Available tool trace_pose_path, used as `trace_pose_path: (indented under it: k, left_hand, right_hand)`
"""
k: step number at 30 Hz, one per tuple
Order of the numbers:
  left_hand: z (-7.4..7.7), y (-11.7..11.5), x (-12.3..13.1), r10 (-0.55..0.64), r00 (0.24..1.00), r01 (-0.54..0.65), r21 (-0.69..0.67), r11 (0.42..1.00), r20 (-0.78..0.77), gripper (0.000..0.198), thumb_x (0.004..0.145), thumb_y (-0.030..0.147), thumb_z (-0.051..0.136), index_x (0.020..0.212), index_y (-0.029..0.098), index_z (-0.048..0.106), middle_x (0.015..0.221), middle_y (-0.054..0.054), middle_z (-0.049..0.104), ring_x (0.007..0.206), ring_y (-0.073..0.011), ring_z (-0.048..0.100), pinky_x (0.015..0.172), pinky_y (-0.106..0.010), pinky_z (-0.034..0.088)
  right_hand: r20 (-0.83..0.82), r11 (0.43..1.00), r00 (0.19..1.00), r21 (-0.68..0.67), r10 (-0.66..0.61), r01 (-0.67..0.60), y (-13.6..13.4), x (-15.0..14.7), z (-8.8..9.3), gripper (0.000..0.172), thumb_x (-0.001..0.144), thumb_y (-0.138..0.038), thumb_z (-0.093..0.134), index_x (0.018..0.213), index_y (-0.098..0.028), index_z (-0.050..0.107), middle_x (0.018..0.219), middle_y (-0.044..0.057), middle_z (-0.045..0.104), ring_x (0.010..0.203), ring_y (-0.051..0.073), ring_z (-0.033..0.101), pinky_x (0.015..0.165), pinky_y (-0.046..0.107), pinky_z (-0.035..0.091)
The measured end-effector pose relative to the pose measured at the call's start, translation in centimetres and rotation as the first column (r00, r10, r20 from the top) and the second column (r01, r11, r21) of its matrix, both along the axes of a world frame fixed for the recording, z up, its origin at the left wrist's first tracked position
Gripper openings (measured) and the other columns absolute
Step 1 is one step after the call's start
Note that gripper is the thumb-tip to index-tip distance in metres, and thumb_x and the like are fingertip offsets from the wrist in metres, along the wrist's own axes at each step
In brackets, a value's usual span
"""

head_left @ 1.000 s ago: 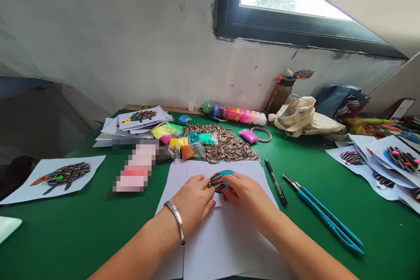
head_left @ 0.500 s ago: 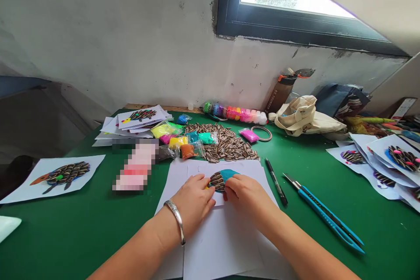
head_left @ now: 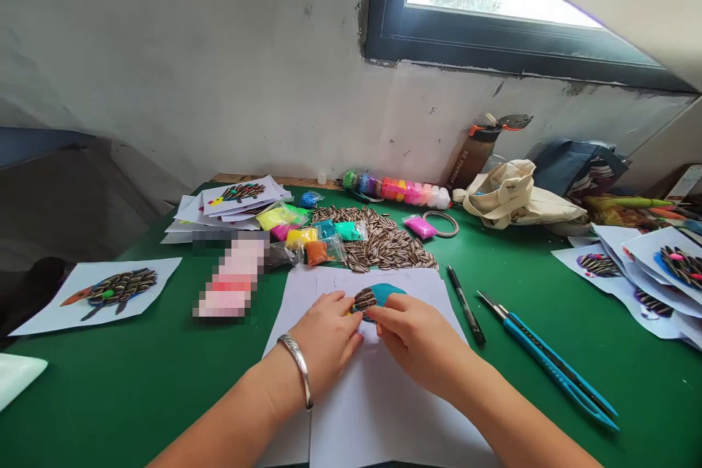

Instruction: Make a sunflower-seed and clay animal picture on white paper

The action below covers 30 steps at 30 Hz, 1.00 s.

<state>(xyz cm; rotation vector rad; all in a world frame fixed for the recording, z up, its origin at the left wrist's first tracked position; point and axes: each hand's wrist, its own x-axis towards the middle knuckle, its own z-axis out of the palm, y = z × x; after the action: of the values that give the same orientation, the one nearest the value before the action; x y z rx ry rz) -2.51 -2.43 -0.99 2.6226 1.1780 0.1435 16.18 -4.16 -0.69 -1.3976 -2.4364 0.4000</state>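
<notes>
A teal clay shape lies on a white paper sheet, with dark striped sunflower seeds set in overlapping rows on its left part. My left hand, wearing a silver bangle, has its fingertips against the left side of the seeds. My right hand comes in from the lower right, its fingertips at the lower edge of the seeds. Both hands hide part of the shape, and I cannot tell whether either hand grips a seed.
A loose pile of sunflower seeds and small bags of coloured clay lie beyond the paper. A black marker and blue craft knife lie to the right. Finished seed pictures rest on the green mat.
My right hand has eased slightly back from the seeds, exposing more teal clay. The whole scene has shifted slightly right in view; my left hand stays at the seeds.
</notes>
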Motion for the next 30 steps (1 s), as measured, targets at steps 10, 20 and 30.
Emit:
trace_pose_path:
  k: [10,20,30]
  left_hand:
    - [-0.21,0.01,-0.32,-0.022,0.999,0.021,0.028,0.999,0.024,0.022,0.089,0.018,0.049,0.102,0.016,0.067,0.110,-0.010,0.065,0.110,-0.0278,0.054,0.099,-0.045,0.045]
    - [-0.34,0.06,-0.40,-0.039,0.999,0.037,0.051,0.998,0.037,0.019,0.088,0.018,0.051,0.100,0.016,0.066,0.109,-0.010,0.065,0.108,-0.0267,0.055,0.099,-0.044,0.045]
    - [-0.27,0.09,-0.37,-0.035,0.998,0.031,0.065,0.997,0.061,0.018,0.086,0.017,0.052,0.096,0.018,0.067,0.106,-0.010,0.066,0.108,-0.0260,0.056,0.097,-0.044,0.046]
  right_hand:
    - [0.147,0.993,0.983,0.026,0.108,-0.113,-0.11,0.14,0.02,0.025,0.085,-0.010,0.049,0.095,-0.023,0.068,0.072,0.002,0.061,0.066,0.015,0.054,0.057,0.026,0.031]
    - [0.269,0.989,0.954,0.030,0.132,-0.145,-0.93,0.31,-0.07,0.033,0.085,-0.012,0.047,0.112,-0.025,0.060,0.074,0.000,0.063,0.061,0.015,0.056,0.055,0.029,0.025]
    - [0.335,0.992,0.934,-0.031,0.128,-0.124,-0.43,0.39,-0.08,0.038,0.085,-0.011,0.045,0.117,-0.025,0.059,0.074,0.002,0.067,0.060,0.016,0.060,0.052,0.027,0.026]
